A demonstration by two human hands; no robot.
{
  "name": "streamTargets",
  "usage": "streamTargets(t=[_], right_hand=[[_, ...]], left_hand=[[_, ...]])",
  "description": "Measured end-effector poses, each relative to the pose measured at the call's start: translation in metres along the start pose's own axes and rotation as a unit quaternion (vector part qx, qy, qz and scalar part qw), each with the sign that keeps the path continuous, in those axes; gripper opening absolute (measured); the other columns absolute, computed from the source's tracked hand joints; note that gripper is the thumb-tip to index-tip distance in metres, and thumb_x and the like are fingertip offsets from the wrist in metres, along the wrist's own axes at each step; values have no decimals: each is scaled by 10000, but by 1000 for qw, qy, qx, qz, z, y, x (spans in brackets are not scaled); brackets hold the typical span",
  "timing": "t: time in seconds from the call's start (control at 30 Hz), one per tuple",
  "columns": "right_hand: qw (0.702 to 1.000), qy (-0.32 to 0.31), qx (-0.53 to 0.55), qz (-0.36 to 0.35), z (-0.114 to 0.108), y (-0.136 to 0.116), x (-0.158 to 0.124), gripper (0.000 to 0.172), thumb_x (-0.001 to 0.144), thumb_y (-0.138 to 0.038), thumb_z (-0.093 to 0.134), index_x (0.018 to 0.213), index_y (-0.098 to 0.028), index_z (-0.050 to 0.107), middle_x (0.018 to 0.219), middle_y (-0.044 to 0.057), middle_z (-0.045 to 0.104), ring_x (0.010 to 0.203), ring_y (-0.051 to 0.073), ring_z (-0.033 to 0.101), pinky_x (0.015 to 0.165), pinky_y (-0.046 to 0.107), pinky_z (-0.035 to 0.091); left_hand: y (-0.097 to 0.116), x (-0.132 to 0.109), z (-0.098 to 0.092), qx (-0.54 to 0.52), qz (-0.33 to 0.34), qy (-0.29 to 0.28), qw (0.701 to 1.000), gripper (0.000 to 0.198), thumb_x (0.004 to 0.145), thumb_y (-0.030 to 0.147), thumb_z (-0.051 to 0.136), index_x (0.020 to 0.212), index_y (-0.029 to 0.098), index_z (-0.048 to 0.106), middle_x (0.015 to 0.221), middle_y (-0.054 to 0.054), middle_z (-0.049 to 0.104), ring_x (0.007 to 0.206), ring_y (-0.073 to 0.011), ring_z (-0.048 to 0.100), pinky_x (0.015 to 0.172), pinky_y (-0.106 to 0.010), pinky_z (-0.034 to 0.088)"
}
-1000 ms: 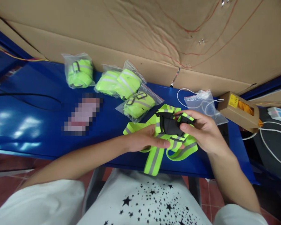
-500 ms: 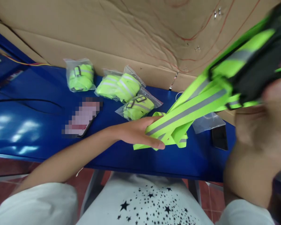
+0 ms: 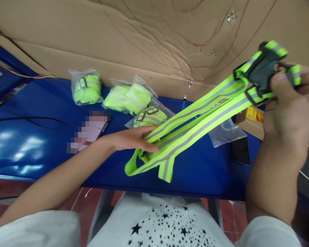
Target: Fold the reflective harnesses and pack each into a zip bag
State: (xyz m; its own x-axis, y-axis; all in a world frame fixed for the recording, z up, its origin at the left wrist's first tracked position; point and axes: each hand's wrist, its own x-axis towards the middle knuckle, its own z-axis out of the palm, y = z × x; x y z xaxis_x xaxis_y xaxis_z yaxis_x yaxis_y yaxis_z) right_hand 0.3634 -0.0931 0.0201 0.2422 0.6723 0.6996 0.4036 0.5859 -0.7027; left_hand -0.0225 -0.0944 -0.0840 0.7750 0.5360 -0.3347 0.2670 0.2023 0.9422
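A yellow-green strap with grey stripes (image 3: pixel 195 132) stretches slantwise over the blue table, from lower centre to upper right. My right hand (image 3: pixel 290 89) is closed on its black plastic part (image 3: pixel 262 72), raised at the right. Around the strap's lower part, my left hand (image 3: pixel 137 139) has its thumb on the near side and its other fingers partly hidden behind. Below the left hand the strap forms a loop, and a short end (image 3: pixel 166 169) hangs down.
Bagged yellow-green bundles (image 3: pixel 87 87) lie along the cardboard wall (image 3: pixel 144 37). A phone (image 3: pixel 92 130) is at left. At right are a clear bag (image 3: pixel 228 133), a dark phone (image 3: pixel 241 151) and a small cardboard box (image 3: pixel 251 121).
My right hand has come down and away from the camera with the black part. My left hand has shifted left, and the strap's bunched lower part has opened into longer loops.
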Motion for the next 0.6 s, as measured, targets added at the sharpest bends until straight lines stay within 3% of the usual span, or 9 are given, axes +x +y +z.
streamTargets(t=[0.07,0.17,0.27,0.37,0.43,0.5,0.6], right_hand=[[1000,9,3,29,7,4,-4,231,785,-211,877,1009,-177,834,1005,85,804,888,194,756,797,349,557],[995,-59,45,68,15,-11,-11,280,778,-237,903,1039,-166,828,1014,103,790,829,163,734,766,335,574],[989,-112,83,54,15,-40,-17,286,777,-252,914,1048,-212,833,1021,77,768,843,165,716,750,340,577],[986,-140,82,48,14,-64,-22,314,750,-296,936,1047,-255,842,1001,56,754,850,172,698,748,342,574],[980,-170,83,61,16,-70,-26,351,747,-328,938,1076,-265,833,1009,40,754,900,181,706,822,350,588],[969,-210,92,92,21,-67,-28,335,793,-304,904,1114,-262,815,1060,29,759,971,179,717,908,340,589],[962,-230,100,104,32,-48,-31,286,852,-236,849,1132,-240,792,1112,23,765,1026,152,719,965,290,568]], left_hand=[[-3,-3,12,102,-25,37,994,938,767,558,867,1554,219,485,1488,-130,634,1296,-291,660,969,-287,570],[1,-14,32,213,-14,35,976,997,836,610,788,1641,215,353,1626,-160,489,1438,-333,551,1092,-326,508],[20,-23,38,278,17,43,960,816,892,631,717,1568,232,496,1587,-138,543,1431,-350,561,1154,-392,472],[50,-9,31,261,99,199,939,744,834,629,781,1443,233,621,1441,-122,670,1321,-340,644,1147,-455,493],[70,16,23,204,226,251,919,952,678,596,919,1497,275,555,1529,-101,587,1465,-357,507,1203,-496,435],[84,49,18,133,329,155,922,1106,534,628,974,1499,296,547,1580,-65,516,1574,-379,341,1242,-515,357],[84,95,18,6,313,-3,950,966,556,701,936,1357,230,670,1445,-82,636,1487,-387,474,1222,-536,393]])
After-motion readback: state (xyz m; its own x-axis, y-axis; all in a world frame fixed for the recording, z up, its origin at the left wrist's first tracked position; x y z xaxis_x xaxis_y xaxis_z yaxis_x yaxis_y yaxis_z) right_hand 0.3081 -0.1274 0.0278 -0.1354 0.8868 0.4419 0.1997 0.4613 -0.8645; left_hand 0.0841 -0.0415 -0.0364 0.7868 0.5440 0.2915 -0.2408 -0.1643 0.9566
